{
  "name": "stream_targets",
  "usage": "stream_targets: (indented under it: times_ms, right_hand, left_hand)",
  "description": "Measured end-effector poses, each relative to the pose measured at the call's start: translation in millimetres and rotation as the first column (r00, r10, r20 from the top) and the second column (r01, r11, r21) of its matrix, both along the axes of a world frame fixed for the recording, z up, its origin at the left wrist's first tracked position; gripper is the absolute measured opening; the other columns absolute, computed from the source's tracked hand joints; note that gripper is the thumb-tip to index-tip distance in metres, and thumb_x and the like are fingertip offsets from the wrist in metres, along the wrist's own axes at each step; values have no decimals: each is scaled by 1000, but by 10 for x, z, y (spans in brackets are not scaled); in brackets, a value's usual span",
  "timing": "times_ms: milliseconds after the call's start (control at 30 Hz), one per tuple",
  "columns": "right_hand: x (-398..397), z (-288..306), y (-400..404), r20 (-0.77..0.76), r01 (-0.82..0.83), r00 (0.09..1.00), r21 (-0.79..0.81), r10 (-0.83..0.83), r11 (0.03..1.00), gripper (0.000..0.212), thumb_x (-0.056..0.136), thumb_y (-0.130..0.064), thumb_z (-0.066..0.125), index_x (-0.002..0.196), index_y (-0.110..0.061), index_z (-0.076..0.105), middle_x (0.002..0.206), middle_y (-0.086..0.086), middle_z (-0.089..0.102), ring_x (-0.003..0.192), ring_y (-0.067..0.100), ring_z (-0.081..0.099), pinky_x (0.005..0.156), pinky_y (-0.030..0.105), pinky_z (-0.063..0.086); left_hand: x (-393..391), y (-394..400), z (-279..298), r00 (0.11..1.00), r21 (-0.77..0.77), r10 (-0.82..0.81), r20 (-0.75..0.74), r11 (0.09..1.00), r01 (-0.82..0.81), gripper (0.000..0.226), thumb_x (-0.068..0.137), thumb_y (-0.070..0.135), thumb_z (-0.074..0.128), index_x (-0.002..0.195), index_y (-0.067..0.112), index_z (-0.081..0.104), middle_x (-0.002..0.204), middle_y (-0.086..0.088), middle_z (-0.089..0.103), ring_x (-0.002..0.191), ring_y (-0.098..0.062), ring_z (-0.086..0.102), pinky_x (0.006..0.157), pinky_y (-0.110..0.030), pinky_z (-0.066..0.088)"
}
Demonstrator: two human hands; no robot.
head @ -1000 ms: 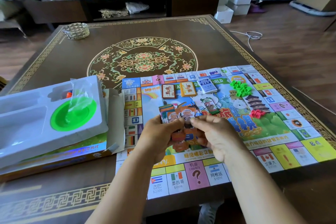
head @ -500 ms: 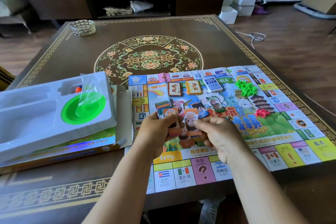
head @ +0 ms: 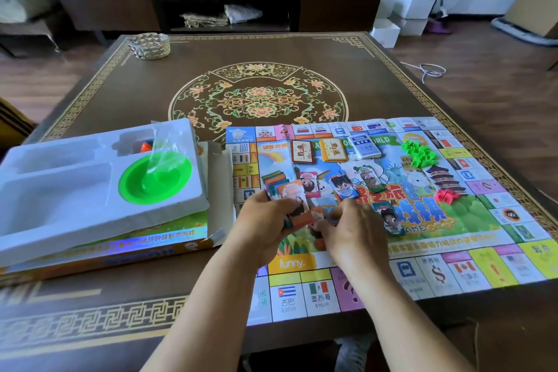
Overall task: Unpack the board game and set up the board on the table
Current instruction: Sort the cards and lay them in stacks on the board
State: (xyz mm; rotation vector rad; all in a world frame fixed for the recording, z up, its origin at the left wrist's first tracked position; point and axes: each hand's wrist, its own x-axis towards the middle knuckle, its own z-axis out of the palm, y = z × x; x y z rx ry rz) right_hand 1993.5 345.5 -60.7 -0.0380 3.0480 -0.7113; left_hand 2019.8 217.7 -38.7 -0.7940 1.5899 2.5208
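Nearest the desk (head: 90,296) edge, left hand (head: 259,226) gripping a stack of play money (head: 294,202), right hand (head: 353,229) fingers curled, pinching one note. Beyond, board (head: 483,266) already spread flat, card decks (head: 332,149) and green houses (head: 418,152) placed. Leftward, tray (head: 60,208) on the box (head: 120,254), green bowl (head: 155,180) still unpacked.

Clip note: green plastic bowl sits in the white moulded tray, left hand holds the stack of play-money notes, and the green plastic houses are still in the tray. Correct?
Not quite: the head view shows the green plastic houses piled on the paper game board, not in the tray. The rest stands.
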Motion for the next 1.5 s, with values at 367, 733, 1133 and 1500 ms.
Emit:
stream_targets:
  times_ms: [367, 733, 1133, 1500]
  right_hand:
    - [19, 170, 3, 312, 216, 949, -749, 46, 627, 13, 86, -30, 67, 78, -20, 70, 75, -1, 73, 71, 15, 68, 53, 21, 52]
    - [22, 255, 69, 402, 327, 915, -793, 38, 514, 12, 78, -29, 75, 74, -17, 72, 64, -2, 70, 50, 10, 59, 40, 15, 41]
    - [19, 282, 108, 393, 332, 919, -770, -4, 545, 12, 84, -22, 70, 75, -18, 64, 62, -4, 65, 37, 1, 53, 36, 12, 38]
    - [1, 213, 190, 251, 115, 968, -480, 10, 870, 24, 84, -34, 68, 69, -15, 67, 71, 7, 70, 62, 18, 57, 56, 24, 39]
  left_hand:
    - [22, 79, 12, 999, -31, -48, -16, 998, 48, 9, 87, 3, 61, 90, 9, 66, 83, -10, 73, 72, -26, 69, 76, -39, 56]
    - [-3, 142, -1, 998, -69, -46, -30, 997, 44, 16, 83, -1, 64, 90, 13, 66, 76, -2, 72, 65, -16, 67, 64, -27, 53]
    - [-6, 148, 31, 997, -11, -22, -72, 1000, 22, 11, 82, 0, 66, 85, 11, 66, 76, -7, 71, 63, -19, 67, 57, -28, 57]
    - [-21, 12, -3, 992, -44, 124, 8, 991, -123, 16, 81, 3, 69, 94, 7, 61, 79, -10, 70, 59, -18, 68, 47, -27, 55]
